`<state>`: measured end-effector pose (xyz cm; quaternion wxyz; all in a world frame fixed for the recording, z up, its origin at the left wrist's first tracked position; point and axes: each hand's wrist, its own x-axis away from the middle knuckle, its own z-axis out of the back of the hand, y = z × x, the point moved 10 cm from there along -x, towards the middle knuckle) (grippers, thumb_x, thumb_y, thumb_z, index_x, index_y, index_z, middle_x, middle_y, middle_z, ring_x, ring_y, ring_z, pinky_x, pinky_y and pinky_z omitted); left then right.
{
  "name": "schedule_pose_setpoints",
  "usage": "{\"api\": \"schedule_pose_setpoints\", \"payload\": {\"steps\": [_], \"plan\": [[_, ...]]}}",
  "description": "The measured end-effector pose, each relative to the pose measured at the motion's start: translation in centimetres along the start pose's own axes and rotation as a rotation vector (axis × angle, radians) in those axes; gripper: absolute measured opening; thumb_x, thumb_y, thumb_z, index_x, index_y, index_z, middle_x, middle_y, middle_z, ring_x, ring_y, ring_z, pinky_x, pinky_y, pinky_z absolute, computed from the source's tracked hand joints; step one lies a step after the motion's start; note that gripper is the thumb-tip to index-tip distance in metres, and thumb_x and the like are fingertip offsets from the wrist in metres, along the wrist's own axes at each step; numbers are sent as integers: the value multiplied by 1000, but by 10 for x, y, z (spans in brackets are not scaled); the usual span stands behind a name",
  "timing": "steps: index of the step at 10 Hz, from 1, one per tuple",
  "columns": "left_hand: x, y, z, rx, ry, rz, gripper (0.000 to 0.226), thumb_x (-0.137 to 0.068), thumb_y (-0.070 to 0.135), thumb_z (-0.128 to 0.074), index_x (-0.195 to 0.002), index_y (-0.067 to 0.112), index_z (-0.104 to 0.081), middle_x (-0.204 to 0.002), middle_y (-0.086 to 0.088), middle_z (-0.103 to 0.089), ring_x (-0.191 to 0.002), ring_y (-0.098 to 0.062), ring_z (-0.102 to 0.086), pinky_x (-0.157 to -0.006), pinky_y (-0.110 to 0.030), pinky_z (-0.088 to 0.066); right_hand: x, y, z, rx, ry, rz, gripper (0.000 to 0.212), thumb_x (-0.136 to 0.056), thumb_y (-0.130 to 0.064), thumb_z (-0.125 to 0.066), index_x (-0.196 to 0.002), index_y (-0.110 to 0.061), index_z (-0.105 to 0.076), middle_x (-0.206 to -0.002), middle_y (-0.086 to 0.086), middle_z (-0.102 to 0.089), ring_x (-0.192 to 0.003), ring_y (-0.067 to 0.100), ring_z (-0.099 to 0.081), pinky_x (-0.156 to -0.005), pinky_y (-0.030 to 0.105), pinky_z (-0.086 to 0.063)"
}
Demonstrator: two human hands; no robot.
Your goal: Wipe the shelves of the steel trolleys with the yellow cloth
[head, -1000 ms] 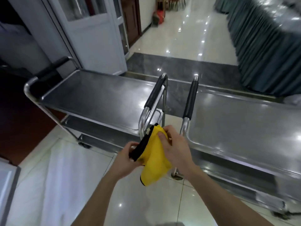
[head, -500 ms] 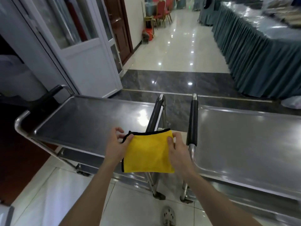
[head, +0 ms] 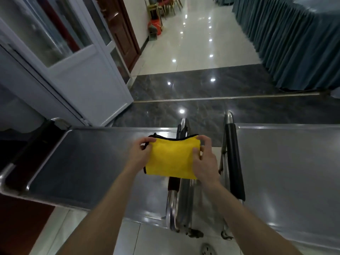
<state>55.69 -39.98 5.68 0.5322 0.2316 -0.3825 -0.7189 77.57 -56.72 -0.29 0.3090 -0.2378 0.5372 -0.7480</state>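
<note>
A folded yellow cloth (head: 171,159) with a black hem is held flat between both hands, over the right end of the left steel trolley's top shelf (head: 88,162). My left hand (head: 140,153) pinches the cloth's left edge. My right hand (head: 204,159) grips its right edge, thumb on top. The right steel trolley's top shelf (head: 290,166) lies to the right. Their black-sleeved handles (head: 234,159) stand side by side between the two shelves, and the cloth hides part of the left one.
A white glazed door (head: 88,70) stands open behind the left trolley. A long table with a blue-green skirt (head: 294,43) runs along the right. Glossy tiled floor (head: 193,52) stretches ahead, with a floor drain (head: 207,250) near my feet.
The cloth went from hanging bunched in my hands to spread flat between them. My hands and the cloth moved forward and up over the left trolley's shelf as I stepped closer.
</note>
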Motion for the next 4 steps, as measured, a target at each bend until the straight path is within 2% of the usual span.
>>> {"api": "schedule_pose_setpoints", "payload": {"steps": [1,2,3,4], "plan": [[-23,-34,-46,-177,-208,107,37,-107,16,-64,-145,17,-65,-149,-10,-60,-121,-27,-66,-97,-38,-56,-15,55,-35,188,-200,-142,29,-113,-30,-44,-137,-46,-47,-116,-2,-67,-97,21,-66,-72,33,-47],[-21,-69,-77,-272,-426,187,39,-106,20,-68,-144,13,-66,-148,-13,-61,-130,-34,-64,-102,-45,-58,-10,95,-57,268,-320,-226,38,-114,-29,-43,-151,-35,-51,-146,6,-55,-118,24,-61,-89,34,-48],[-18,-82,-80,-212,-470,169,34,-106,23,-68,-139,14,-68,-145,-8,-63,-129,-32,-64,-103,-50,-59,-4,109,-49,275,-256,-246,34,-112,-32,-47,-143,-28,-61,-141,5,-62,-123,23,-61,-100,39,-52],[-16,-90,-68,-116,-460,160,29,-106,19,-69,-135,13,-70,-138,-8,-67,-119,-32,-70,-98,-51,-62,10,116,-36,258,-171,-292,30,-110,-31,-53,-136,-20,-65,-134,5,-66,-117,22,-64,-101,43,-54]]}}
